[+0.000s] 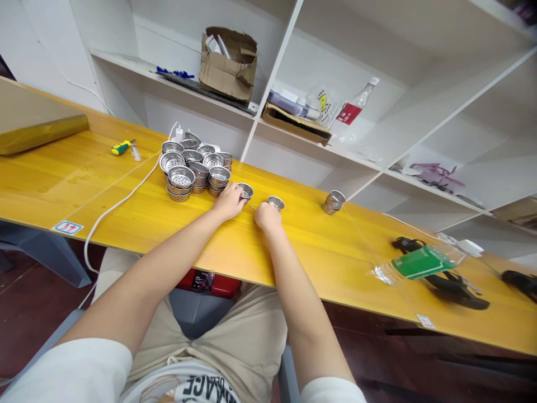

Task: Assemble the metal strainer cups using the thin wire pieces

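On the yellow wooden table (pixel 319 252), my left hand (pixel 229 202) is closed round a small perforated metal cup (pixel 246 191). My right hand (pixel 267 216) is closed beside a second small metal cup (pixel 276 202), with its fingers touching it. A thin bit of wire shows between the two hands. Just left of my left hand stand stacks of several more perforated metal cups (pixel 193 167). Another short stack of metal cups (pixel 334 202) lies tipped on the table, further right and apart from my hands.
A white cable (pixel 121 201) runs across the table to a plug. A yellow-green screwdriver (pixel 121 148) and a gold roll (pixel 42 134) lie far left. A clear plastic bottle with a green label (pixel 423 262) and black straps (pixel 457 282) lie at right. White shelves behind hold a cardboard box (pixel 229 62) and a bottle (pixel 354 106).
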Available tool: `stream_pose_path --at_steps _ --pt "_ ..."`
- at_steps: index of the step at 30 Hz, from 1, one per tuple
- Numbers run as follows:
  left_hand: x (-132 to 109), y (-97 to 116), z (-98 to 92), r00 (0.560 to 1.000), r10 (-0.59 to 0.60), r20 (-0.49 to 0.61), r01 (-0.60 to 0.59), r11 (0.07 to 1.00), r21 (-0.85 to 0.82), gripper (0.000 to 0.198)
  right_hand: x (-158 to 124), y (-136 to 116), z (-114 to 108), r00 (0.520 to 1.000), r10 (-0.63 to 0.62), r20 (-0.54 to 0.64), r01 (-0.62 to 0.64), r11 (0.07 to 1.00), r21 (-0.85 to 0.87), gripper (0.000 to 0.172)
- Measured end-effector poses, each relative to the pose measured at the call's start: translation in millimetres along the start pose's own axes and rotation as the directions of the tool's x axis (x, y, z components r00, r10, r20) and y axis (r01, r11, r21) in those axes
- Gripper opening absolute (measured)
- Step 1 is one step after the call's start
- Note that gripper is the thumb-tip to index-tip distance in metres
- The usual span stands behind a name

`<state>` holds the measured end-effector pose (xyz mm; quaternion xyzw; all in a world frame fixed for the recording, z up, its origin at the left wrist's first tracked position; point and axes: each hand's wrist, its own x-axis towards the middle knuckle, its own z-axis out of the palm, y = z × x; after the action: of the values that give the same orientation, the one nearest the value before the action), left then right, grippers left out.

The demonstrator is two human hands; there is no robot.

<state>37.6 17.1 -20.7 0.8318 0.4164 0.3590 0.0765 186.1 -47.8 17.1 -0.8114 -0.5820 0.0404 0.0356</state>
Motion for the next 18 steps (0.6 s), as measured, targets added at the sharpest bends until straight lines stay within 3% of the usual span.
stream_pose_path --at_steps 8,12,18 --pt "0 5 -3.8 1.000 -0.001 0.023 0.001 1.000 -0.010 0.012 2 1 4 0.999 -0.036 0.022 0.035 0.999 0.012 0.033" --pt "0 6 -4.0 0.999 -0.003 0.039 0.003 1.000 0.007 0.014 5 7 5 0.996 -0.053 -0.066 0.058 0.996 0.071 0.033" --pt "0 7 -4.2 0.998 -0.014 0.058 0.013 1.000 0.011 0.015 22 20 11 0.978 -0.056 -0.203 0.114 0.951 0.288 0.015"
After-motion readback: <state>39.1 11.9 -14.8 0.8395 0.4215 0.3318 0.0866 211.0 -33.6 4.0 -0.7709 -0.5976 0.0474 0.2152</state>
